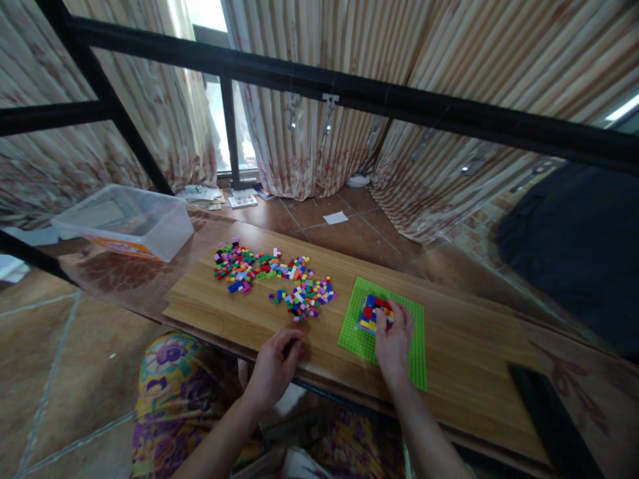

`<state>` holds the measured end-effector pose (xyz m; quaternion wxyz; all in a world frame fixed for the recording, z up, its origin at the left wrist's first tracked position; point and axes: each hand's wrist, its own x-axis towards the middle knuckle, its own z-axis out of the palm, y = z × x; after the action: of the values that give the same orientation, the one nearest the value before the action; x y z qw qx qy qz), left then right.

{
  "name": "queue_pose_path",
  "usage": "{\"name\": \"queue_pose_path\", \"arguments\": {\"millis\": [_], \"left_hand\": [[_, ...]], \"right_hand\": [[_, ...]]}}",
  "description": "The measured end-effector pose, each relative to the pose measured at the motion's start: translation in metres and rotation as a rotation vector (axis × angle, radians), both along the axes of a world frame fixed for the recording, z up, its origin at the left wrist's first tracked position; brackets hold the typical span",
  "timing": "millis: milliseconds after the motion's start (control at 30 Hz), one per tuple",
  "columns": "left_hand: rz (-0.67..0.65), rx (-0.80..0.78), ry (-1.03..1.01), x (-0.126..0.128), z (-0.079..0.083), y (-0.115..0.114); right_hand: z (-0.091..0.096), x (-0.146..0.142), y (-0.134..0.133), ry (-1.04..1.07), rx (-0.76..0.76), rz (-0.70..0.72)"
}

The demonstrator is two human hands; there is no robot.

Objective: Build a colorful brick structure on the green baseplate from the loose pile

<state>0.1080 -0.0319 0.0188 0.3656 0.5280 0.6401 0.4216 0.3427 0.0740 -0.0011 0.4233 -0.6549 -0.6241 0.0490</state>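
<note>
Across the back hang pleated, striped curtains (319, 40), with a black metal frame (449, 112) crossing in front of them. Nearer, a long wooden surface (474, 359) runs from side to side just ahead of the person's knees, in yellow and purple patterned cloth (167, 379). A clear plastic box (170, 238) with an orange label stands beyond its left end. Loose bricks (314, 293) of many colours spread over the left and middle part of the surface, mostly in a layer of small pieces. To their right, well apart from the box, lies a bright green baseplate (418, 352), set at a slight angle.

The right hand (394, 332) reaches over the baseplate from the near side, its thumb and fingers bent down at the right part of a small brick build (368, 313); whether they pinch a piece cannot be told. The build, in red, blue and yellow, sits on the baseplate, its left part showing beyond the fingertips. The left hand (277, 362) is loosely curled at the near edge, just below the loose bricks and well apart from the build; whether it holds anything cannot be told.
</note>
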Motion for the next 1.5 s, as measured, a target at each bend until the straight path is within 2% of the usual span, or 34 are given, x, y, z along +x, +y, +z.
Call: {"name": "queue_pose_path", "arguments": {"millis": [167,333,467,600,733,900,1000,1100,1233,1333,1500], "left_hand": [[0.013,0.045,-0.035,0.000,-0.007,0.001],[0.040,0.072,-0.051,0.001,-0.005,0.001],[0.034,0.021,-0.031,0.001,0.003,0.000],[0.022,0.035,-0.039,0.000,0.001,0.000],[0.028,0.074,-0.064,0.000,-0.010,0.001],[-0.002,0.074,-0.071,-0.001,-0.010,0.001],[0.011,0.102,0.003,-0.015,-0.001,0.006],[0.078,0.153,0.151,-0.042,0.006,0.016],[0.140,0.182,0.353,-0.073,0.005,0.032],[0.134,0.184,0.458,-0.079,0.000,0.042],[0.067,0.186,0.582,-0.071,-0.006,0.050]], "right_hand": [[0.001,0.001,0.000,0.009,-0.006,0.035],[0.003,0.015,-0.003,0.154,-0.040,0.014],[0.007,0.028,-0.019,0.185,-0.058,-0.051],[0.015,0.023,-0.045,0.089,-0.018,-0.005],[0.018,-0.002,-0.075,-0.011,0.019,0.156],[0.013,-0.041,-0.097,-0.103,-0.089,0.492],[0.015,-0.057,-0.094,-0.123,-0.096,0.565],[0.018,-0.067,-0.083,-0.137,-0.101,0.565],[0.017,-0.076,-0.070,-0.151,-0.101,0.561],[0.013,-0.083,-0.064,-0.171,-0.092,0.593],[0.008,-0.096,-0.048,-0.206,-0.062,0.640]]}}
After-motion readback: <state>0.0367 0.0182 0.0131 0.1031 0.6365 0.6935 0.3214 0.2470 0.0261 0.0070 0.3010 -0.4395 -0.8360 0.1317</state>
